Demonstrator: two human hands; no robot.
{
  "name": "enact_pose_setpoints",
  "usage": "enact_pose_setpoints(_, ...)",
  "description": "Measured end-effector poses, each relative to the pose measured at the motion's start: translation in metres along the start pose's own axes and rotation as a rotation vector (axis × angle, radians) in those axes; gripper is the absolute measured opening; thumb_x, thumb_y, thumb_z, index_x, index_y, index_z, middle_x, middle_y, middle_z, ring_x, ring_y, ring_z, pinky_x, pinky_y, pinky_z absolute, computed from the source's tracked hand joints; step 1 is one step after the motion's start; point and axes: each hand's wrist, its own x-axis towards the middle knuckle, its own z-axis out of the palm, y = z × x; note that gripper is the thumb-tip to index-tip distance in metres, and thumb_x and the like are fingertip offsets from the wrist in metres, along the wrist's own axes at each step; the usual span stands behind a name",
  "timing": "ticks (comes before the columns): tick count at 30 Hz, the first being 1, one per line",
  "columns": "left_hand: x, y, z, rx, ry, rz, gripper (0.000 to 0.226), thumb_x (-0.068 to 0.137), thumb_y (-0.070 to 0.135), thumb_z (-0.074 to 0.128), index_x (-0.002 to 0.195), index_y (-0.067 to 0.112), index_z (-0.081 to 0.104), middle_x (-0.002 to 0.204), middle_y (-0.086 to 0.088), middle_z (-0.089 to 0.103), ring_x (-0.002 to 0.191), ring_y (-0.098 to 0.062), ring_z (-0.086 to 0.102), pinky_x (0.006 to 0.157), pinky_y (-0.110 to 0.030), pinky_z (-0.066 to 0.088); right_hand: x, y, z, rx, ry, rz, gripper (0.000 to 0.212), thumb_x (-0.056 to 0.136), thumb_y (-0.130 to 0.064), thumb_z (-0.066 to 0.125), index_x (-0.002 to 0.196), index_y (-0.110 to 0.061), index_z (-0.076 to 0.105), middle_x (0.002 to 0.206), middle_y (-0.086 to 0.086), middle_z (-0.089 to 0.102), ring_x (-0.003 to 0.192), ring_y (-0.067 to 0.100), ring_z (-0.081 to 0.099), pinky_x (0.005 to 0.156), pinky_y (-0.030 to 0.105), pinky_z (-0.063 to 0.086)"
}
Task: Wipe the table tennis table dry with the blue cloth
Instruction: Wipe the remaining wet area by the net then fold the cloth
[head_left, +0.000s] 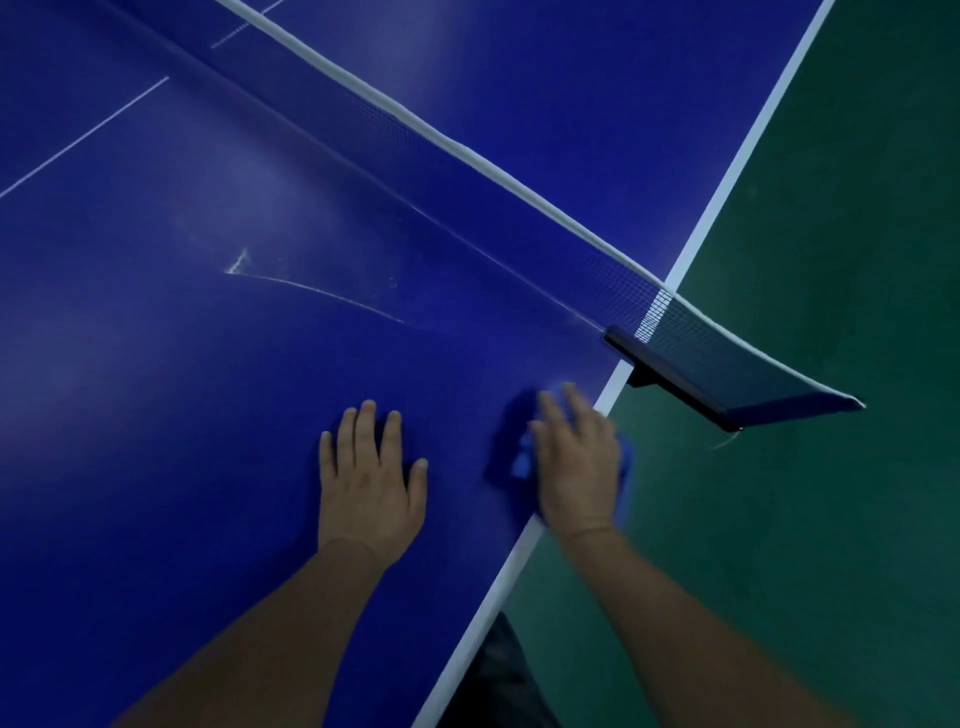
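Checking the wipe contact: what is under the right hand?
The blue cloth lies under the right hand, at the edge of the table. The hand covers most of it, so its fold is hidden.

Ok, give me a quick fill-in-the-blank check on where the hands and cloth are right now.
1. The blue cloth lies under the right hand, close to the ______ clamp.
2. The left hand lies flat on the table, holding ______.
3. The floor beside the table is ______.

Missing words: net; nothing; green.
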Motion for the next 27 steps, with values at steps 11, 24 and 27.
enact_pose_setpoints(11, -0.005, -0.062, -0.01, -0.004, 0.012, -0.17, 0.069, 0.098, 0.05, 0.023, 0.15, 0.007, 0.039, 0.158, -0.018, 0.029, 0.149, -0.034, 0.022, 0.12, -0.059, 0.02, 0.026, -0.017, 0.008, -0.1, -0.352, -0.362, 0.046, 0.1, -0.034, 0.038, 0.127, -0.01, 0.065, 0.142, 0.018, 0.055, 0.115, 0.04, 0.053, 0.092, 0.047, 0.043)
enact_pose_setpoints(24, 0.019, -0.171, -0.025, 0.004, 0.169, -0.519, 0.063, 0.092, 0.04, 0.029, 0.139, 0.007, 0.053, 0.15, -0.017, 0.043, 0.142, -0.033, 0.035, 0.116, -0.059, 0.028, 0.051, -0.249, 0.107, 0.06, -0.66, -0.903, 0.053, 0.102, -0.045, 0.03, 0.148, -0.024, 0.048, 0.161, -0.002, 0.033, 0.147, 0.025, 0.034, 0.119, 0.05, 0.026)
enact_pose_setpoints(27, 0.056, -0.18, -0.032, -0.01, 0.225, -0.527, 0.06, 0.093, 0.037, 0.029, 0.137, 0.007, 0.054, 0.149, -0.018, 0.044, 0.141, -0.035, 0.036, 0.115, -0.059, 0.028, 0.091, -0.294, 0.13, 0.033, -0.623, -0.79, 0.057, 0.1, -0.044, 0.028, 0.148, -0.022, 0.048, 0.16, 0.001, 0.035, 0.147, 0.028, 0.033, 0.12, 0.052, 0.018)
